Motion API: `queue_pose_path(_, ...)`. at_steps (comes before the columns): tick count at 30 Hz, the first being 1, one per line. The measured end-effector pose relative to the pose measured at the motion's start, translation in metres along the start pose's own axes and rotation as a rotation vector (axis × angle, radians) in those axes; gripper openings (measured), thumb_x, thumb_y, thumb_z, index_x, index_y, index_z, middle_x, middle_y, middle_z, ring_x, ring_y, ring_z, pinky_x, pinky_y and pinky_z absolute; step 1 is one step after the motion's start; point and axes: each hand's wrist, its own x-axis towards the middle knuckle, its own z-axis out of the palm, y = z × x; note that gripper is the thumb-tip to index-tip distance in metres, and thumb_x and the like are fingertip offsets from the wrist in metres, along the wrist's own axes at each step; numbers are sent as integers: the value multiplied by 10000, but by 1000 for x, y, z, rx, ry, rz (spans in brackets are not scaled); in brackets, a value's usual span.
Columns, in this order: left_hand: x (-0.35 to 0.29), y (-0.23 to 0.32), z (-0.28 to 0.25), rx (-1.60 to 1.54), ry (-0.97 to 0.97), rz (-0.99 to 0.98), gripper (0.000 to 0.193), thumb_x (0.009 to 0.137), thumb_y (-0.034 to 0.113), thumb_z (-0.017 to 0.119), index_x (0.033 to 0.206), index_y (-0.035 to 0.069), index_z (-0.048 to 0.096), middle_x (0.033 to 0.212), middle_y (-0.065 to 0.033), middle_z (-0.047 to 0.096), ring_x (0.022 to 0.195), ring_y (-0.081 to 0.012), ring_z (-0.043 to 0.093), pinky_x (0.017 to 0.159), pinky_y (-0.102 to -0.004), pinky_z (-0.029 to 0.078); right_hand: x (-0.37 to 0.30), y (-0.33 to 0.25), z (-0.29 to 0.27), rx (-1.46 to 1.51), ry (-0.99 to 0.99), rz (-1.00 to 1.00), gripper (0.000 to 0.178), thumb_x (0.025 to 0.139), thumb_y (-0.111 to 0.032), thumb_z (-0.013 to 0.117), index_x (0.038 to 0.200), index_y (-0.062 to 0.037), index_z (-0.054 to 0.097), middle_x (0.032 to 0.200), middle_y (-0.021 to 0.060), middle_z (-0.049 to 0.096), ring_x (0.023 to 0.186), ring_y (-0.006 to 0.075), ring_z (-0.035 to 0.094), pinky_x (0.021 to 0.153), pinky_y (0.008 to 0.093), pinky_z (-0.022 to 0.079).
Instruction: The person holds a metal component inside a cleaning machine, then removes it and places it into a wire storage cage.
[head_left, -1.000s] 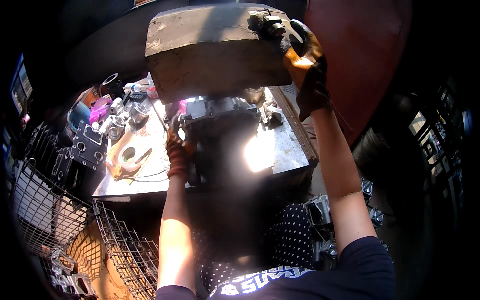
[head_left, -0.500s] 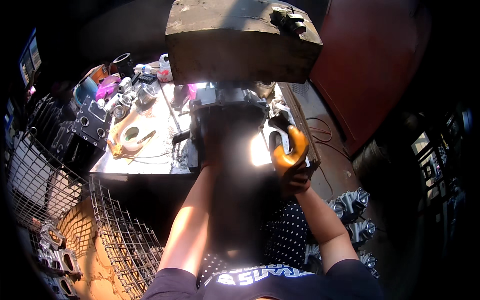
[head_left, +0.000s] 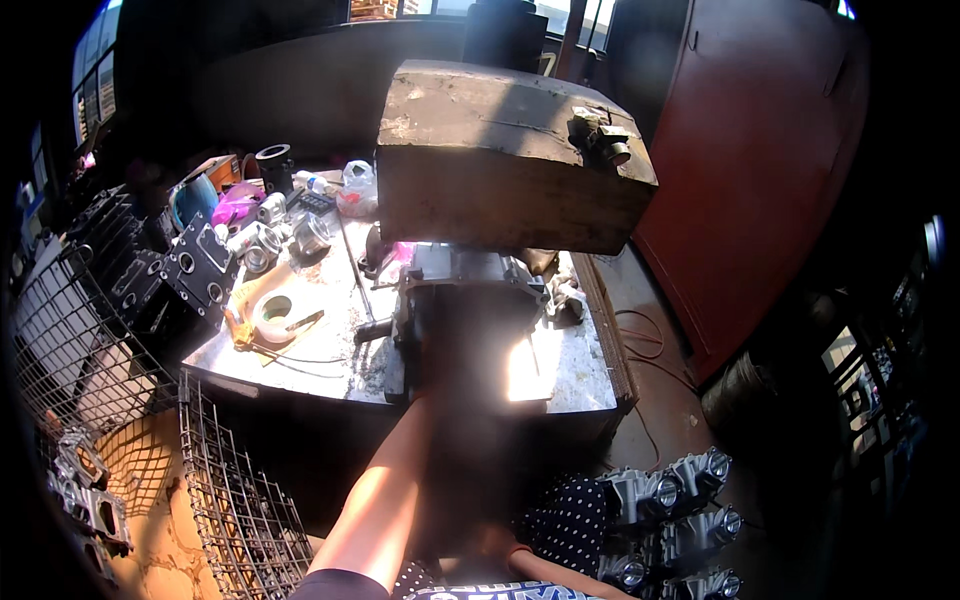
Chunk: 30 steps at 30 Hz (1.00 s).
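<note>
My left forearm (head_left: 385,490) reaches up to a metal fixture (head_left: 462,264) under the big box-shaped machine head (head_left: 510,195). The left hand at its end is lost in a dark smear in front of the fixture, so its fingers do not show. Down at my lap, my right hand (head_left: 493,543) is a dark blur beside the polka-dot cloth (head_left: 565,510). Whether it holds anything cannot be made out. A round black handle (head_left: 375,330) sticks out to the left of the fixture.
On the bench lie a tape roll (head_left: 272,314), a long rod (head_left: 354,262) and several metal cylinders. Black plates (head_left: 198,266) stand at left, above a wire basket (head_left: 235,480). Several silver castings (head_left: 660,490) sit at lower right, below a red cabinet (head_left: 750,190).
My gloved right hand has dropped from the bench's right side, where it was at a curved metal part, down to my lap. The left arm stays at the fixture. The view has tilted up.
</note>
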Motion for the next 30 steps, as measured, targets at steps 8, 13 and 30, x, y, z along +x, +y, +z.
queue_pose_path(8, -6, -2, 23, -65, 35, -41, 383, 908, 188, 397, 1266, 62, 453, 1257, -150, 473, 1173, -291, 435, 992, -409, 329, 0, 10, 2, -169, 64, 242, 371, 865, -318, 484, 1104, -62, 606, 1097, 202, 607, 1026, 341, 588, 863, 422, 464)
queue_pose_path(13, -9, -14, 52, -134, 84, -84, 389, 897, 195, 411, 1262, 72, 467, 1261, -150, 475, 1172, -304, 436, 983, -419, 334, -10, -6, -15, -208, -32, 190, 332, 869, -295, 479, 1058, -61, 620, 1065, 213, 614, 1014, 334, 594, 847, 440, 461)
queue_pose_path(30, 7, 4, 2, -389, 86, 31, 518, 820, 151, 453, 1334, 105, 406, 1262, -126, 483, 1179, -286, 451, 985, -433, 344, -25, -36, -33, -108, 66, 232, 430, 772, -348, 610, 1095, -65, 610, 1091, 200, 609, 1032, 334, 582, 866, 408, 457)
